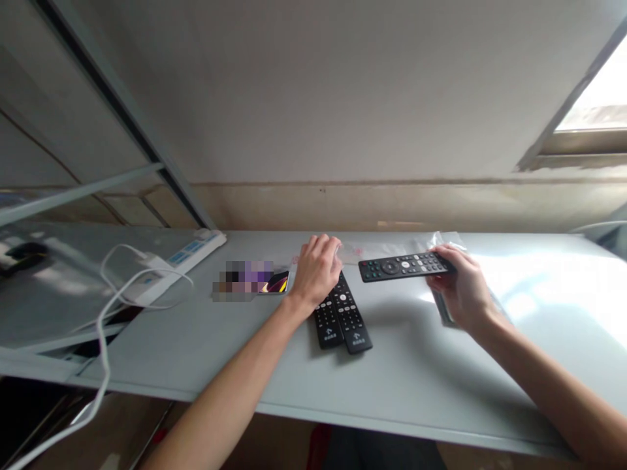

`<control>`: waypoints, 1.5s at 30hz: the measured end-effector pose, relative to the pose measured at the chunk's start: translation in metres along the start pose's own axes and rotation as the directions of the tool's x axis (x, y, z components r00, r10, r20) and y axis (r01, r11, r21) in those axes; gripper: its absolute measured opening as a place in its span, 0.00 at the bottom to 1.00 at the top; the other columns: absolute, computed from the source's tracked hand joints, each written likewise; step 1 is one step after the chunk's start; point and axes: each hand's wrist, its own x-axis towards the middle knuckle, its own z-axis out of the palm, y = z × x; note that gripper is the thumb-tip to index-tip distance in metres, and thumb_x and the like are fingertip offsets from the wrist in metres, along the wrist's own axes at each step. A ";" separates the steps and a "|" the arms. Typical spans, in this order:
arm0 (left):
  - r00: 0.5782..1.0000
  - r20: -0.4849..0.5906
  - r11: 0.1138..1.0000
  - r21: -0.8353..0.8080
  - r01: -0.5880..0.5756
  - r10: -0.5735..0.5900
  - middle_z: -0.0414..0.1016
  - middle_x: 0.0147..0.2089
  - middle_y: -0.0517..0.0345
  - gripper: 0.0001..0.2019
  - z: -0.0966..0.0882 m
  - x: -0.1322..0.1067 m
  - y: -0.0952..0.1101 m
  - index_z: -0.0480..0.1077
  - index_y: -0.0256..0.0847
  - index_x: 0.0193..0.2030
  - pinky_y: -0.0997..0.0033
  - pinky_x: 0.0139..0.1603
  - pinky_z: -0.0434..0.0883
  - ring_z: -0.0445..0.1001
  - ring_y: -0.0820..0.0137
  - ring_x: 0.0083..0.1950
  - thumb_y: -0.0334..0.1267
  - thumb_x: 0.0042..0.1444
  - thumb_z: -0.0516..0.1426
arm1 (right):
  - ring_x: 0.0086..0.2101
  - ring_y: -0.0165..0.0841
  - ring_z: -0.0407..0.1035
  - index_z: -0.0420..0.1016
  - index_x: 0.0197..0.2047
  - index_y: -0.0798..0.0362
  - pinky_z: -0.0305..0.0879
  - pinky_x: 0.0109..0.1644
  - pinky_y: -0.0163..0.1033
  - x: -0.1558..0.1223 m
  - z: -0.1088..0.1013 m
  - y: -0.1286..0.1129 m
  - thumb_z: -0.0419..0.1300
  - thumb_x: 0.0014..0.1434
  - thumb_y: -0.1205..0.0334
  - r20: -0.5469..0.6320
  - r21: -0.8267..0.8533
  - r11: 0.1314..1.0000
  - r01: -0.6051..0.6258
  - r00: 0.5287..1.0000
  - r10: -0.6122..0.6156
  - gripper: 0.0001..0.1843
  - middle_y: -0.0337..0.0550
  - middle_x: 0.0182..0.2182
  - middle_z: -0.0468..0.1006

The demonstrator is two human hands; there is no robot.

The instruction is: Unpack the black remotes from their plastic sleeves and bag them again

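While right hand point(460, 284) grips remote point(399, 266) by one end, left hand point(317, 269) curls over two other remotes point(353, 320), hold unclear.

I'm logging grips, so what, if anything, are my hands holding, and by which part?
Your right hand holds a black remote control by its end at the right of the view. Whether your left hand grips anything can't be told.
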 end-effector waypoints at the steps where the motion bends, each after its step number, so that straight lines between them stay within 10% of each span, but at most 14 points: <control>1: 1.000 0.017 1.000 -0.007 -0.024 0.024 0.78 0.51 0.51 0.08 0.000 0.000 0.001 0.71 0.42 0.49 0.56 0.56 0.72 0.73 0.56 0.54 0.27 0.67 0.56 | 0.18 0.24 0.52 0.72 0.28 0.51 0.50 0.17 0.32 0.002 -0.001 0.002 0.70 0.56 0.58 -0.003 0.036 0.999 -0.016 1.000 0.016 0.12 0.32 0.21 0.61; 14: 0.968 0.110 0.973 -0.088 -0.215 0.224 0.78 0.51 0.50 0.08 -0.003 -0.002 0.011 0.71 0.40 0.51 0.56 0.56 0.73 0.75 0.56 0.54 0.29 0.68 0.57 | 0.21 0.29 0.57 0.69 0.32 0.48 0.52 0.20 0.36 -0.006 0.000 0.006 0.63 0.66 0.53 0.004 -0.206 0.978 0.039 0.999 -0.039 0.13 0.33 0.23 0.61; 19: 0.957 0.178 0.972 -0.101 -0.213 0.229 0.79 0.51 0.49 0.13 -0.006 -0.002 0.018 0.71 0.40 0.51 0.57 0.54 0.74 0.77 0.56 0.54 0.24 0.61 0.62 | 0.25 0.30 0.63 0.71 0.48 0.45 0.60 0.23 0.34 -0.020 0.008 0.013 0.57 0.71 0.43 0.050 -0.295 0.951 0.094 0.995 -0.083 0.15 0.34 0.29 0.66; 27: 0.895 0.174 0.910 -0.138 -0.391 0.410 0.79 0.48 0.47 0.07 -0.009 -0.006 0.030 0.72 0.38 0.51 0.56 0.55 0.73 0.77 0.55 0.55 0.29 0.69 0.56 | 0.27 0.33 0.66 0.57 0.69 0.44 0.67 0.31 0.38 -0.067 0.033 0.014 0.56 0.75 0.44 0.518 -0.373 0.922 0.108 0.849 0.110 0.26 0.33 0.29 0.73; 33: 0.904 0.075 0.876 -0.290 -0.385 0.422 0.70 0.69 0.46 0.33 -0.015 -0.009 0.037 0.51 0.48 0.78 0.53 0.70 0.69 0.70 0.56 0.70 0.35 0.72 0.58 | 0.24 0.33 0.67 0.60 0.63 0.43 0.67 0.27 0.39 -0.043 0.022 0.012 0.59 0.71 0.44 0.239 -0.277 0.953 0.122 0.970 -0.055 0.24 0.32 0.28 0.72; 37: 0.950 0.072 0.928 -0.246 -0.279 0.305 0.73 0.66 0.44 0.42 -0.011 -0.007 0.031 0.43 0.46 0.81 0.51 0.67 0.71 0.73 0.53 0.67 0.32 0.67 0.61 | 0.19 0.28 0.62 0.59 0.56 0.42 0.59 0.20 0.34 -0.013 0.004 0.013 0.63 0.68 0.44 0.033 -0.165 0.983 0.084 0.996 -0.080 0.22 0.30 0.31 0.71; 45: 0.970 0.119 0.962 -0.200 -0.183 0.210 0.82 0.51 0.49 0.18 -0.006 -0.008 0.027 0.69 0.41 0.57 0.56 0.52 0.76 0.82 0.56 0.51 0.34 0.62 0.63 | 0.19 0.30 0.66 0.57 0.55 0.41 0.62 0.21 0.36 -0.016 0.006 0.006 0.60 0.70 0.36 0.069 -0.247 0.951 0.185 0.983 -0.173 0.23 0.32 0.30 0.75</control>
